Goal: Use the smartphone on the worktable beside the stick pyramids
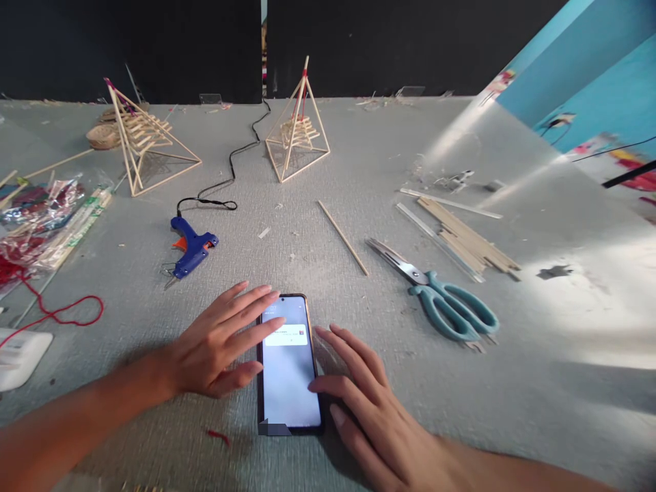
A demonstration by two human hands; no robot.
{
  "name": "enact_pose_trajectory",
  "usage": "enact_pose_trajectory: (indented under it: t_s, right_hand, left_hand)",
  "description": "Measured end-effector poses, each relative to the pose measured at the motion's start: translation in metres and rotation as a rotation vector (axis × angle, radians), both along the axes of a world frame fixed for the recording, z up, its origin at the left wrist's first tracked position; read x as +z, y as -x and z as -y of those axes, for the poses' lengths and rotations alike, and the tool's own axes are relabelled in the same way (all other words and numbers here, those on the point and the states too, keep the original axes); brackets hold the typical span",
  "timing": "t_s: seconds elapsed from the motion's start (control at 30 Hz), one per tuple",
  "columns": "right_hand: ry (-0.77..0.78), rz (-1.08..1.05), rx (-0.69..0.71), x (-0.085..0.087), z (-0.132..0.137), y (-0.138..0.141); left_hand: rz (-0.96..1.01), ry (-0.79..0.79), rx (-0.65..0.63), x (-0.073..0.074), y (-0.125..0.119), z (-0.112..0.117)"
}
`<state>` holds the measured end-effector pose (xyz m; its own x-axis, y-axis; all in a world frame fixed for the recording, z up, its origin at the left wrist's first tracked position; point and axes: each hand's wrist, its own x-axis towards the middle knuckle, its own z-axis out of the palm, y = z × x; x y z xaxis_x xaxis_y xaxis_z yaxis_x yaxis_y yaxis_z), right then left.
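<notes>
Grey tabletop (369, 164): textured surface under everything, small scraps scattered about.
Phone (290, 386): lying flat at near centre, between the two hands, screen up and lit, a white notification box in its upper half.
Left hand (223, 348): fingers spread and extended, gripping nothing; fingertips over the phone's upper left edge and screen. Cannot tell how firmly any of them touch.
Right hand (366, 403): fingers loosely bent, unclenched, gripping nothing; one fingertip at the phone's right edge, pressure unclear.
Glue gun (192, 249): blue with orange trigger, on its side beyond the left hand; black cable (232, 167) runs toward the table's far edge.
Scissors (430, 290): teal handles, right of the phone, blades slightly parted.
Loose stick (343, 239): beyond the phone, left of the scissors.
Flat wooden strips (469, 239): piled beyond the scissors.
Stick pyramids: two, standing at the back, one left (124, 140), one near centre (288, 149).
Red yarn (61, 314): looped at far left.
</notes>
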<state>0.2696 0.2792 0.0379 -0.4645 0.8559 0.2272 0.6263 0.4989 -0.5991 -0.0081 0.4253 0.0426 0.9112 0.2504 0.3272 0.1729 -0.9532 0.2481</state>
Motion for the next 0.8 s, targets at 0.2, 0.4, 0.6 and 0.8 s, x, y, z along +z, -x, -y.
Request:
enact_pose_trajectory:
  t_s: [0.2,0.4,0.6,0.8]
  right_hand:
    - [-0.095,0.201,0.117,-0.002,0.004,0.006]
    - [-0.091,0.114,0.122,0.004,-0.001,0.005]
    - [-0.078,0.009,0.082,0.008,-0.006,0.004]
    - [-0.054,-0.003,0.08,0.007,-0.006,0.004]
  left_hand:
    - [0.038,-0.01,0.034,-0.001,0.0,0.0]
    - [0.049,-0.016,0.03,0.001,-0.001,0.0]
    - [0.053,-0.024,0.041,0.0,0.001,0.001]
    - [0.039,-0.06,0.045,0.003,-0.002,0.0]
